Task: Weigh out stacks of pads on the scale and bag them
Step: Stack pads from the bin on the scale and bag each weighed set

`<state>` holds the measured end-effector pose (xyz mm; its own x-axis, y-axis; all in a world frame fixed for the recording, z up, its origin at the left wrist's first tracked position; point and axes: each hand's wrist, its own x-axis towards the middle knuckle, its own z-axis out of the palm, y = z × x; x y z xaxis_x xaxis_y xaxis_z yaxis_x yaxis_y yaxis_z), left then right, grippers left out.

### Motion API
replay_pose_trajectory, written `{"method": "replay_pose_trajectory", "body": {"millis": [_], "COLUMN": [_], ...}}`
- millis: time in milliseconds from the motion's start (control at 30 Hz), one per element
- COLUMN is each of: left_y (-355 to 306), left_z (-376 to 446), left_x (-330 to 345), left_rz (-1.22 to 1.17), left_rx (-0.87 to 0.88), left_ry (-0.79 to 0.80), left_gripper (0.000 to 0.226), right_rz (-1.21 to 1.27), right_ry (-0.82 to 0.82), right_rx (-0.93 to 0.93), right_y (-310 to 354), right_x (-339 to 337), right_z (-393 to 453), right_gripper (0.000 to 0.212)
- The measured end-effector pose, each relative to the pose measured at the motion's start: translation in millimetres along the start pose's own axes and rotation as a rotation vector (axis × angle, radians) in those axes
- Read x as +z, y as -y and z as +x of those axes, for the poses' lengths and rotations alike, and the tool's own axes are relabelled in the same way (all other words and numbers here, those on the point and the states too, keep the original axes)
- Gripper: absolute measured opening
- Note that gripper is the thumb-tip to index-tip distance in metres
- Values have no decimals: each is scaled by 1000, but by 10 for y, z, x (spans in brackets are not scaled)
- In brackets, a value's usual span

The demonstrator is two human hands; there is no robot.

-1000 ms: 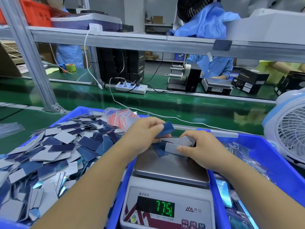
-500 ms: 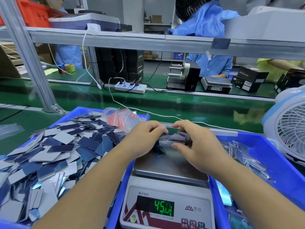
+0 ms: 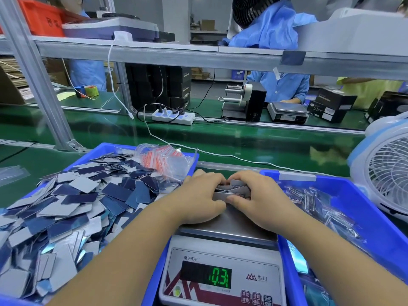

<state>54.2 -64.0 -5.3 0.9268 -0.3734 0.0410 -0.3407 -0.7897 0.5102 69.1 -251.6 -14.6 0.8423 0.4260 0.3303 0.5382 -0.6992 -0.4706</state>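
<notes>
Both hands, left hand (image 3: 199, 196) and right hand (image 3: 256, 195), clamped together on pad stack (image 3: 229, 189) above scale (image 3: 223, 270); square edges before turning toward bags (image 3: 167, 162) at 11 o'clock.

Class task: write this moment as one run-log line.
step: gathering weighed pads | left hand: grips stack of pads | right hand: grips stack | scale: display near zero

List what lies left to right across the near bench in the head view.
Blue bin of loose pads → left hand → stack of pads → right hand → blue bin of bagged pads → white fan.
</notes>
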Motion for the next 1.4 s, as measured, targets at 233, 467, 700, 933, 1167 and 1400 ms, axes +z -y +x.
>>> {"method": "replay_pose_trajectory", "body": {"millis": [233, 467, 700, 933, 1167, 1400], "left_y": [44, 33, 7, 33, 56, 96], "left_z": [0, 37, 44, 43, 41, 37], "left_x": [-19, 25, 72, 30, 23, 1], "left_rz": [-104, 57, 106, 74, 70, -36], "left_rx": [-5, 24, 52, 21, 17, -23], "left_ry": [-109, -86, -79, -84, -82, -189], "left_gripper": [50, 45, 32, 25, 29, 50], "right_rz": [12, -224, -54, -10, 520, 208], "right_ry": [-63, 138, 20, -163, -442, -135], "right_rx": [23, 53, 33, 7, 268, 205], "right_y": [-5, -13, -44, -48, -141, -144], "right_x": [-35, -76, -179, -337, -493, -181], "right_z": [4, -11, 35, 35, 63, 57], "right_gripper": [19, 42, 20, 16, 24, 25]}}
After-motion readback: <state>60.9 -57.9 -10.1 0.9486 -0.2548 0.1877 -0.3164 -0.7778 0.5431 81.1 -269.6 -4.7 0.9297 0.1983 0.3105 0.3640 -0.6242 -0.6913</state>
